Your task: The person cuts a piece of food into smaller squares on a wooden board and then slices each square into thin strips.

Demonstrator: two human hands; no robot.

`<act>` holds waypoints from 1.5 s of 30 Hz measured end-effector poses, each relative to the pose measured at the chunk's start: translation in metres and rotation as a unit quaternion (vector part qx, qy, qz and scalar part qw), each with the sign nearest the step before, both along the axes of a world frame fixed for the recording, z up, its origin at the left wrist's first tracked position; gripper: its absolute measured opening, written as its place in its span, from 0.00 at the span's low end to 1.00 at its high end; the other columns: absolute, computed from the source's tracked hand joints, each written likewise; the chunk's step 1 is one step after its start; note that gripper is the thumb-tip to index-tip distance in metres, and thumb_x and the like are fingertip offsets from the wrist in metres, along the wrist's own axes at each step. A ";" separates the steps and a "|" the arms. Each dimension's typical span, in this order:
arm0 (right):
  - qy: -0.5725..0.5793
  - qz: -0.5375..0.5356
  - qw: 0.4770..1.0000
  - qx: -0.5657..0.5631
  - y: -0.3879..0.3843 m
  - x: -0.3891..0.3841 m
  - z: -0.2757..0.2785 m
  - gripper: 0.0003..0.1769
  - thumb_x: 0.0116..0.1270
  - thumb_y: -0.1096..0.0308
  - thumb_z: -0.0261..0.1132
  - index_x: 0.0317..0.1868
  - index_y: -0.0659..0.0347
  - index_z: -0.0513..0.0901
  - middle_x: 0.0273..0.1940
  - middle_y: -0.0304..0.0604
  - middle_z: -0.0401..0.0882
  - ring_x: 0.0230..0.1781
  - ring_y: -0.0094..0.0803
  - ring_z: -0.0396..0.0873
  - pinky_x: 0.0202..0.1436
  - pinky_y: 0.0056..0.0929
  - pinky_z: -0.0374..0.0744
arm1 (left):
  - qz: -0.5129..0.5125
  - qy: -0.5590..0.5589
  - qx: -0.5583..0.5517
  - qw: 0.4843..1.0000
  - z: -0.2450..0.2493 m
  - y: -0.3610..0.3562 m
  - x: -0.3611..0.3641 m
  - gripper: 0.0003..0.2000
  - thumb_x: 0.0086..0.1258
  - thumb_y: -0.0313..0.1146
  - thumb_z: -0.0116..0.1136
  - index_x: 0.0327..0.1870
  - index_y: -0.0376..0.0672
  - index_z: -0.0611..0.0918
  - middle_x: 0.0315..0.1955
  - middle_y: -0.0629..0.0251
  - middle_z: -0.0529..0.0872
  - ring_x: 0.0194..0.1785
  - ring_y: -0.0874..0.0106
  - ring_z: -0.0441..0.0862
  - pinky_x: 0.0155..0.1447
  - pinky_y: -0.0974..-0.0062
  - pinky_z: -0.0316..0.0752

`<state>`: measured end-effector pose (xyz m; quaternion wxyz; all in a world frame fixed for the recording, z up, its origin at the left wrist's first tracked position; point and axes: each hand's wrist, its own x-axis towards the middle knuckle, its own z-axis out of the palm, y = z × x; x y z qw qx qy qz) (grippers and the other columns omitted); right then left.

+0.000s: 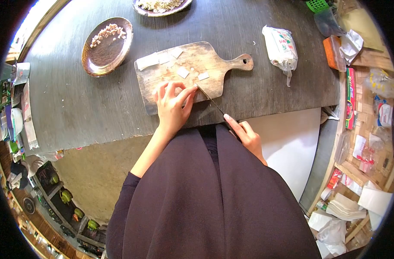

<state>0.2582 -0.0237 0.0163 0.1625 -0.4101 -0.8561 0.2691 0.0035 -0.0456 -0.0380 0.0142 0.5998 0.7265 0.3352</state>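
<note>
My right hand grips a knife by its handle. The blade slants up and left across the near edge of a wooden cutting board. Bent over the board's near side, my left hand has thumb and index finger together beside the knife tip; whatever they hold is hidden. Small white square pieces lie on the board, one of them a flat white piece just past the knife tip. A larger white slab rests at the board's far left corner.
A brown plate with chopped bits stands left of the board. Another plate with pale shreds sits at the far edge of view. A white plastic package lies right of the board's handle. An orange sponge-like block is farther right.
</note>
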 end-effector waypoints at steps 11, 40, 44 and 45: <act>-0.017 0.000 1.000 0.017 0.005 0.000 0.002 0.30 0.70 0.67 0.70 0.71 0.34 0.81 0.33 0.39 0.74 0.24 0.36 0.81 0.29 0.38 0.83 | -0.004 -0.011 0.001 1.000 0.002 0.002 -0.001 0.13 0.61 0.31 0.74 0.46 0.60 0.91 0.44 0.71 0.83 0.58 0.58 0.75 0.65 0.55 0.64; -0.014 -0.004 1.000 0.021 0.000 -0.007 -0.005 0.32 0.67 0.72 0.71 0.70 0.39 0.82 0.33 0.39 0.73 0.24 0.35 0.80 0.30 0.37 0.82 | 0.000 -0.029 -0.005 1.000 0.004 0.001 -0.002 0.12 0.62 0.31 0.75 0.46 0.58 0.92 0.44 0.68 0.83 0.57 0.57 0.75 0.63 0.56 0.66; -0.062 -0.001 0.997 0.055 0.004 -0.013 -0.016 0.32 0.68 0.70 0.71 0.71 0.32 0.82 0.35 0.38 0.74 0.23 0.36 0.81 0.28 0.37 0.83 | -0.002 -0.016 -0.005 1.000 0.004 0.001 -0.002 0.13 0.61 0.31 0.75 0.46 0.58 0.92 0.44 0.68 0.83 0.57 0.57 0.75 0.63 0.57 0.66; -0.061 -0.002 0.997 0.056 0.004 -0.015 -0.018 0.32 0.68 0.70 0.71 0.71 0.32 0.82 0.35 0.38 0.74 0.23 0.36 0.81 0.28 0.37 0.83 | -0.003 -0.014 -0.005 1.000 0.004 0.001 -0.002 0.13 0.61 0.31 0.75 0.46 0.58 0.92 0.44 0.68 0.83 0.57 0.57 0.75 0.63 0.57 0.66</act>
